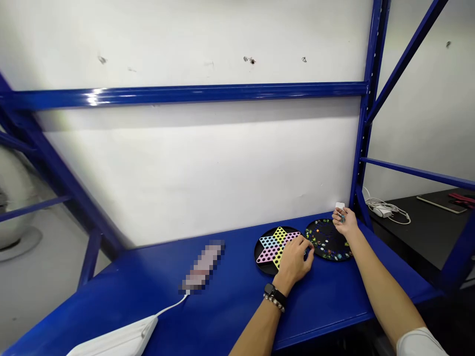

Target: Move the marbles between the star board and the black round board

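While above the black tray (326,232), marbles (342,216) within right grip (343,221).

A left hand (295,259) is resting on the right edge of a star board (272,245) on a blue shelf (222,306) — just beside it, a right hand (344,222) is pinching marbles (342,216) over a black tray's (325,231) far rim.

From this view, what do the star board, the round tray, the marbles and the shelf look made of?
The star board is likely plastic: black rim, matte pastel face, regular holes. The round tray is black, probably plastic, but too small to be sure. The marbles are probably glass: small, glossy, multicoloured. The shelf looks like painted metal: glossy blue, with sharp highlights on its beam.
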Tool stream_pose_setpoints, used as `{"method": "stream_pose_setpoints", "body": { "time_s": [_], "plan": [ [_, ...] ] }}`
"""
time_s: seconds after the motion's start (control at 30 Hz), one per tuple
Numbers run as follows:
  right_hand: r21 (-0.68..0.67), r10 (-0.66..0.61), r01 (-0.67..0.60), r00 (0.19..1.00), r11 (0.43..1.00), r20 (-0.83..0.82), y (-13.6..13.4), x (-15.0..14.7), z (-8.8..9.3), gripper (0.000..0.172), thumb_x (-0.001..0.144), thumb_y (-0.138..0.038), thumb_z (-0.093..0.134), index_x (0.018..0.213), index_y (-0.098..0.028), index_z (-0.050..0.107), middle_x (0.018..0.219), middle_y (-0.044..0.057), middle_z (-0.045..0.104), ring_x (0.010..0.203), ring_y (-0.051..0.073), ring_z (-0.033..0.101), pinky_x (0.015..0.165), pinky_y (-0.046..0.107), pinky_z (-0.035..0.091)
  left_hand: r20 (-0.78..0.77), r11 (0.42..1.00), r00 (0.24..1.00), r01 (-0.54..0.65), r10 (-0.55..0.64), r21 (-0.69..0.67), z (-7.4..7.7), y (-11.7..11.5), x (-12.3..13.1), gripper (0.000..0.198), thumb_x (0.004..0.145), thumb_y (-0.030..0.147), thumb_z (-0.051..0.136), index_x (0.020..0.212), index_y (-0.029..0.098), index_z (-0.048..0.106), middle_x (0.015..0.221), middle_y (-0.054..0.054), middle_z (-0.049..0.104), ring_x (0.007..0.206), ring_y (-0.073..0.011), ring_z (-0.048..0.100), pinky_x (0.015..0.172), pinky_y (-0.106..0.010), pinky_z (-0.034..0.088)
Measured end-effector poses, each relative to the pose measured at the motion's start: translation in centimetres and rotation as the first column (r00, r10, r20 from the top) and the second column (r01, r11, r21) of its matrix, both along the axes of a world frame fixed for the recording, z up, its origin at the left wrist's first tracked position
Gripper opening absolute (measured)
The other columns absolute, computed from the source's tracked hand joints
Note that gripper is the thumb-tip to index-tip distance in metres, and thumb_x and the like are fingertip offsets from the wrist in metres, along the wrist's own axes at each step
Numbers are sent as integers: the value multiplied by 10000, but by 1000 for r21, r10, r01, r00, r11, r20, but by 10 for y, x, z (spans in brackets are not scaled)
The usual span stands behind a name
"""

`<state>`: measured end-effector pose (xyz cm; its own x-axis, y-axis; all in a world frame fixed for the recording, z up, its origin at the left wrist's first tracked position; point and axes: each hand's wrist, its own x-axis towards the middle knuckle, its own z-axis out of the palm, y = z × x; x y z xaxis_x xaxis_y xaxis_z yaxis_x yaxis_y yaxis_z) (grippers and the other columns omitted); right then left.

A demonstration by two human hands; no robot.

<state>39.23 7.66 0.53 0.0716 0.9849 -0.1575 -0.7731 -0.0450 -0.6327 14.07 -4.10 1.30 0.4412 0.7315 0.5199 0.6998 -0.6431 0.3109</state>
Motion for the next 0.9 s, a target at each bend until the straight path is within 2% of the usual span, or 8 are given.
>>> {"method": "stream_pose_setpoints", "body": {
  "time_s": [0.1, 0.2, 0.33, 0.5, 0.63, 0.77, 0.83, 0.9],
  "plan": [
    [-59, -76, 71, 994, 996, -77, 0, 9, -3, 212, 908, -277, 331, 773, -194, 472, 567, -20, 445, 371, 71, 313, 306, 164, 207, -89, 994, 991, 104, -103, 8, -2, -3, 29, 166, 886, 265, 556, 1034, 248, 628, 1012, -41, 634, 923, -207, 595, 794, -346, 466],
    [-43, -85, 81, 992, 996, -89, -2, 14, -3, 242, 921, -299, 313, 768, -195, 469, 565, -20, 449, 371, 74, 310, 309, 169, 216, -147, 993, 983, 116, -112, 21, -7, -1, 63, 231, 881, 326, 581, 1094, 251, 628, 1037, -54, 635, 939, -230, 588, 799, -374, 468],
    [-13, -62, 61, 996, 998, -65, -4, 16, -2, 259, 930, -318, 311, 763, -199, 469, 571, -16, 457, 378, 79, 329, 319, 177, 236, -208, 994, 972, 100, -105, -35, -20, 2, 93, 155, 866, 341, 598, 916, 214, 672, 925, -69, 646, 904, -247, 595, 815, -417, 462],
    [8, -64, 65, 995, 998, -73, -6, 23, -1, 303, 946, -360, 281, 776, -203, 477, 585, -11, 455, 383, 85, 339, 317, 182, 255, -181, 993, 976, 114, -118, -33, -30, 0, 93, 128, 894, 321, 576, 919, 230, 664, 940, -55, 641, 957, -242, 582, 870, -432, 445],
    [6, -104, 105, 993, 994, -58, -8, 33, 1, 332, 944, -415, 286, 774, -203, 479, 585, -7, 464, 380, 85, 342, 310, 179, 266, -7, 996, 996, 83, -83, -45, -23, 2, 79, 121, 922, 286, 537, 935, 244, 649, 946, -35, 629, 922, -199, 586, 814, -356, 462],
    [-42, 124, -119, 978, 992, 166, -9, 12, 7, 327, 932, -419, 365, 757, -179, 504, 540, -19, 474, 347, 56, 274, 301, 151, 164, 322, 1000, 946, -11, 17, -23, -7, 10, 61, 160, 947, 235, 470, 994, 232, 623, 977, -40, 622, 934, -185, 591, 818, -336, 481],
    [-100, 316, -299, 889, 949, 331, -11, -16, 8, 333, 923, -431, 421, 751, -166, 523, 524, -28, 487, 333, 36, 250, 317, 139, 122, 458, 998, 888, -60, 48, 13, -1, 14, 53, 157, 953, 228, 454, 992, 220, 605, 985, -46, 614, 931, -181, 586, 818, -328, 486],
    [-160, 486, -469, 744, 869, 459, -16, -50, 6, 343, 892, -467, 505, 731, -165, 528, 511, -36, 495, 336, 33, 274, 333, 139, 139, 510, 993, 857, -110, 70, 49, 2, 17, 46, 145, 951, 221, 456, 976, 218, 599, 984, -48, 618, 924, -185, 580, 813, -333, 483]
  ]
}}
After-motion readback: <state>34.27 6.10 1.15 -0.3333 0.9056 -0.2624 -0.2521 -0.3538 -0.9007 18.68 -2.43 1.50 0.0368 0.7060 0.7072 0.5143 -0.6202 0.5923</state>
